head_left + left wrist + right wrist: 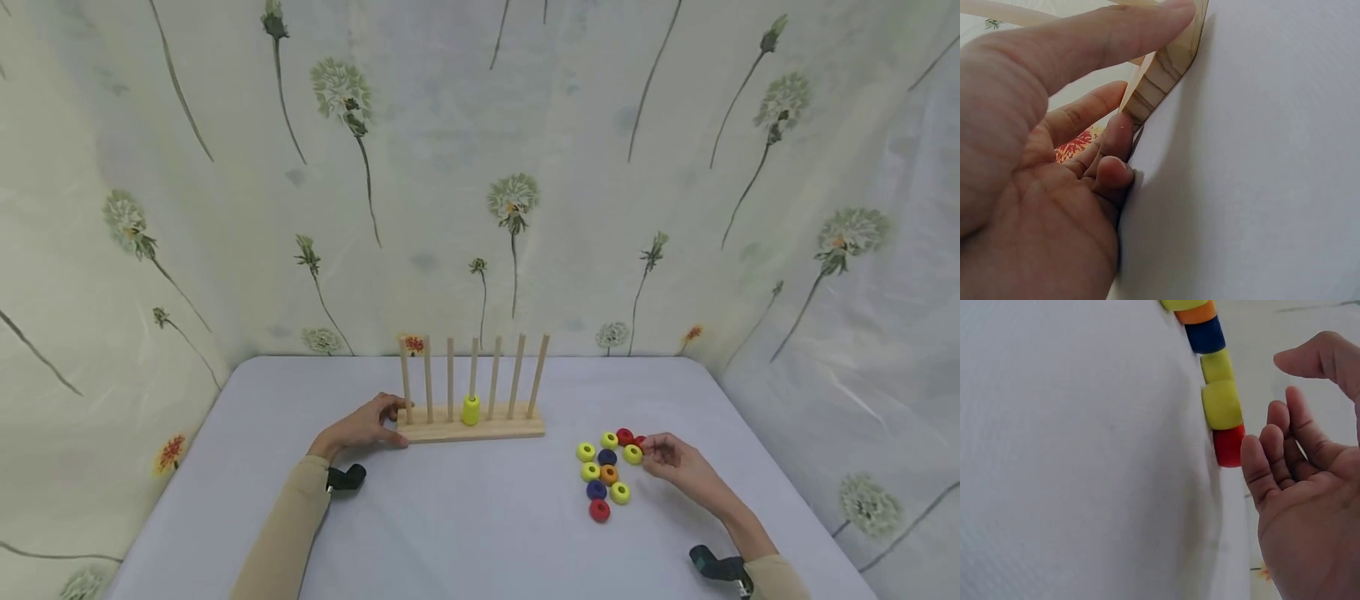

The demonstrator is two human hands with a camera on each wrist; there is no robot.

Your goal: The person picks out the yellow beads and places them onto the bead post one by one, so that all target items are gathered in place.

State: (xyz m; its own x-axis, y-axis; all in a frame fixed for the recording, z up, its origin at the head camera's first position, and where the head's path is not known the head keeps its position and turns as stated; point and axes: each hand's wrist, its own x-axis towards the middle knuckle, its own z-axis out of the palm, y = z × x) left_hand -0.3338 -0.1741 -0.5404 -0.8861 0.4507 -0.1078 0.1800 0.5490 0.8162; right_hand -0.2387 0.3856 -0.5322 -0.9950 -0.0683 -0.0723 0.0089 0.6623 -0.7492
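Observation:
A wooden peg stand with a row of several upright pegs stands toward the back of the table. My left hand grips its left end, the thumb along the front edge and fingers behind. In the left wrist view, the grained end of the base shows between thumb and fingers. Yellow beads are stacked on the middle peg. My right hand hovers at the right side of the loose beads, fingertips close to a red bead and a yellow bead. Its thumb and fingers are apart with nothing between them.
Loose beads lie clustered right of the stand: several yellow, dark blue beads, an orange bead and a red bead at the front. A white cloth covers the table. A flower-patterned curtain hangs behind and at both sides.

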